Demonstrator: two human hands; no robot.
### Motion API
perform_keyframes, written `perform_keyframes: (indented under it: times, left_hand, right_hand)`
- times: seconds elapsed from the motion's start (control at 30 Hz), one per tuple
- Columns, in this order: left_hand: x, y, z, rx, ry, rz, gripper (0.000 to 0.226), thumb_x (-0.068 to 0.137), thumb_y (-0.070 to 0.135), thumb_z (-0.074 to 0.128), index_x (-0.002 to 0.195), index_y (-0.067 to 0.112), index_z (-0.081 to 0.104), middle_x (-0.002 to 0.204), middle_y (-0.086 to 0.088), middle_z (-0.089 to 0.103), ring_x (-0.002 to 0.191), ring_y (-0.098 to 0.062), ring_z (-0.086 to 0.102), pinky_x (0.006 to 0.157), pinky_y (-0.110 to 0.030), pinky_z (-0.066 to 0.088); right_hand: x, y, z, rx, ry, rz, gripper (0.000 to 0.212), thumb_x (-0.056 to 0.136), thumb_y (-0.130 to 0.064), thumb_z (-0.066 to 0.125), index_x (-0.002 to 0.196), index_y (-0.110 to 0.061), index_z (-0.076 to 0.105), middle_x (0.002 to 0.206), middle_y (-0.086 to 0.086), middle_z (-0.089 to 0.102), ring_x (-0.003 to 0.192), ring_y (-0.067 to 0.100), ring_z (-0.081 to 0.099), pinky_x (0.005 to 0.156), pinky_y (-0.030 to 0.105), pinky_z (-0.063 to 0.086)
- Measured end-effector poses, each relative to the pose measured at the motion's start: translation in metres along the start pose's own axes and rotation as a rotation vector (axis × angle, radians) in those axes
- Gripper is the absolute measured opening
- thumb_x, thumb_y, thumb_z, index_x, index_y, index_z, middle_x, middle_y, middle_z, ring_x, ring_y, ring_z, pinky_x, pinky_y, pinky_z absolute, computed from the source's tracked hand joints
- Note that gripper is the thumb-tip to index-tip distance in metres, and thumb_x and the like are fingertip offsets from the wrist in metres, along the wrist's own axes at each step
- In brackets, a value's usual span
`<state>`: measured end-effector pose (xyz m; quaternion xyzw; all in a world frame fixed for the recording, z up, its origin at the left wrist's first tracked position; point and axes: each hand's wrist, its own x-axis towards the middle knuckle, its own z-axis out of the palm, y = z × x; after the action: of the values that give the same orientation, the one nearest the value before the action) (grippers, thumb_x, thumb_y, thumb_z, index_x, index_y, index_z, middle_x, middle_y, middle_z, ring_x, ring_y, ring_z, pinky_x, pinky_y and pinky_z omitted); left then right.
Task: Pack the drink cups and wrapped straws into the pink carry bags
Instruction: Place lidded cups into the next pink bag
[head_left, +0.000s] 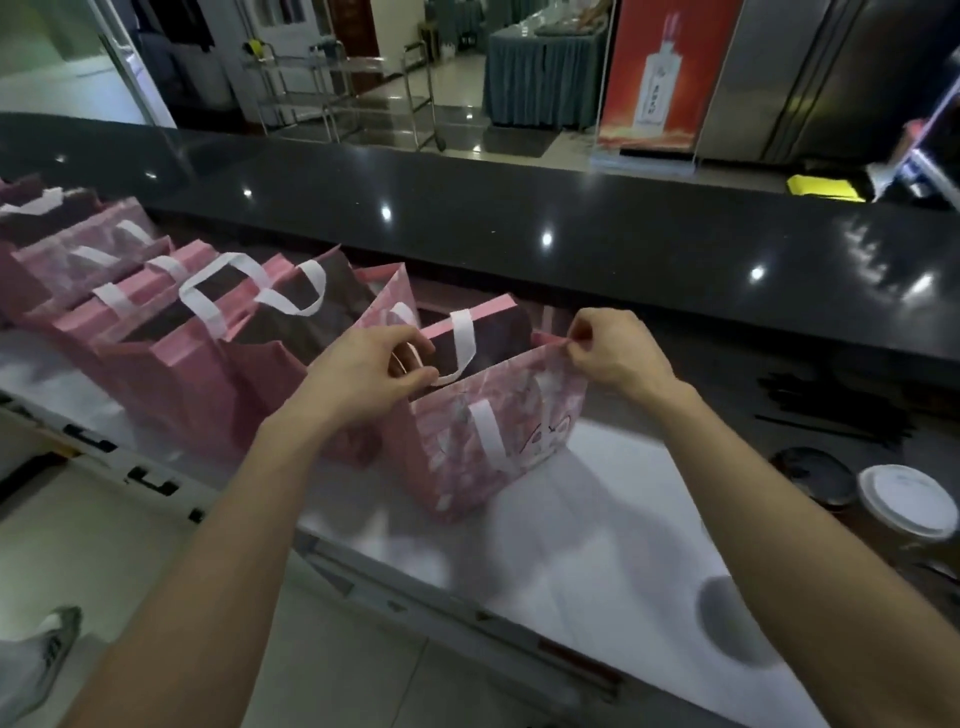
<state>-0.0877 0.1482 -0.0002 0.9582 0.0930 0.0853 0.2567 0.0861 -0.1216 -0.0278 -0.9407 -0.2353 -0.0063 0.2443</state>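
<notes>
A pink patterned carry bag with white handles stands upright on the steel worktop, its mouth held apart. My left hand grips the left end of its rim, and my right hand pinches the right end. The inside of the bag looks dark; what it holds cannot be seen. A lidded drink cup stands at the right edge of the worktop. Dark straws lie in a pile beyond the cup.
Several more pink bags stand in a row to the left. A raised black counter runs along the far side. A dark round lid or cup sits beside the lidded cup. A shoe shows on the floor below.
</notes>
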Motion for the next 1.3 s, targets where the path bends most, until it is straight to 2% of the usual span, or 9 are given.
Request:
perform_keyframes:
  times: [0.33,0.5,0.6,0.77,0.9,0.97,1.07,1.2,1.3]
  left_hand:
    - [0.080,0.086,0.082,-0.017,-0.204,0.227,0.022,0.096,0.039,0.082,0.117,0.034,0.076,0.100,0.016,0.074,0.094,-0.004,0.072,0.088,-0.035,0.065]
    - [0.095,0.107,0.103,0.011,-0.231,0.274,0.023,0.097,0.040,0.081,0.118,0.033,0.075,0.102,0.016,0.074,0.096,-0.006,0.071,0.084,-0.031,0.063]
    - [0.100,0.109,0.105,0.015,-0.214,0.270,0.022,0.096,0.037,0.082,0.117,0.033,0.077,0.103,0.014,0.074,0.097,-0.006,0.071,0.091,-0.038,0.064]
    - [0.103,0.111,0.105,0.002,-0.160,0.322,0.024,0.090,0.035,0.089,0.111,0.032,0.078,0.103,0.016,0.071,0.097,-0.003,0.068,0.091,-0.036,0.062]
    - [0.105,0.114,0.107,0.103,-0.159,0.387,0.020,0.088,0.037,0.090,0.090,0.043,0.071,0.098,0.019,0.070,0.108,-0.012,0.066,0.105,-0.041,0.052]
    - [0.108,0.112,0.108,0.245,-0.146,0.408,0.018,0.085,0.049,0.088,0.088,0.042,0.071,0.111,0.019,0.069,0.136,-0.015,0.050,0.130,-0.051,0.018]
    - [0.112,0.106,0.105,0.386,-0.174,0.424,0.039,0.079,0.070,0.083,0.106,0.043,0.075,0.139,0.022,0.063,0.162,-0.018,0.019,0.127,-0.059,-0.022]
    - [0.125,0.094,0.092,0.485,-0.260,0.450,0.094,0.066,0.093,0.068,0.145,0.043,0.061,0.162,0.016,0.050,0.168,-0.022,-0.014,0.118,-0.062,-0.035]
    - [0.132,0.077,0.082,0.451,-0.340,0.459,0.120,0.063,0.093,0.070,0.164,0.035,0.039,0.173,0.008,0.038,0.166,-0.019,-0.022,0.121,-0.062,-0.033]
  right_hand:
    - [-0.113,0.106,-0.039,0.063,0.213,0.261,0.003,0.095,-0.029,0.072,0.092,-0.028,0.071,0.086,-0.013,0.070,0.081,0.013,0.068,0.072,0.038,0.060]
    - [-0.132,0.140,-0.052,0.136,0.257,0.271,0.025,0.096,-0.059,0.067,0.086,-0.036,0.070,0.080,-0.019,0.070,0.077,0.001,0.068,0.062,0.021,0.053]
    - [-0.137,0.167,-0.062,0.159,0.351,0.313,0.014,0.100,-0.035,0.060,0.097,-0.034,0.074,0.097,-0.016,0.073,0.093,0.009,0.070,0.079,0.031,0.055]
    - [-0.134,0.211,-0.062,-0.206,-0.242,0.424,0.096,0.080,-0.045,0.079,0.164,-0.022,0.040,0.165,0.007,0.044,0.160,0.030,0.027,0.128,0.043,0.030]
    - [-0.124,0.220,-0.055,-0.389,-0.376,0.448,0.078,0.067,-0.060,0.077,0.134,-0.025,0.055,0.134,0.008,0.062,0.134,0.031,0.053,0.108,0.036,0.042]
    - [-0.115,0.220,-0.061,-0.326,-0.299,0.453,0.079,0.066,-0.053,0.085,0.135,-0.026,0.058,0.124,0.005,0.061,0.114,0.029,0.062,0.093,0.037,0.052]
    - [-0.103,0.209,-0.080,-0.209,-0.011,0.396,0.091,0.066,-0.059,0.084,0.147,-0.029,0.058,0.125,0.006,0.058,0.119,0.032,0.062,0.100,0.042,0.056]
    - [-0.089,0.165,-0.110,-0.035,0.490,0.275,0.087,0.073,-0.068,0.071,0.146,-0.023,0.058,0.126,0.007,0.062,0.118,0.028,0.062,0.102,0.042,0.054]
    - [-0.080,0.115,-0.127,0.182,0.629,0.152,0.076,0.082,-0.064,0.070,0.142,-0.018,0.061,0.122,-0.002,0.069,0.107,0.006,0.065,0.093,0.018,0.050]
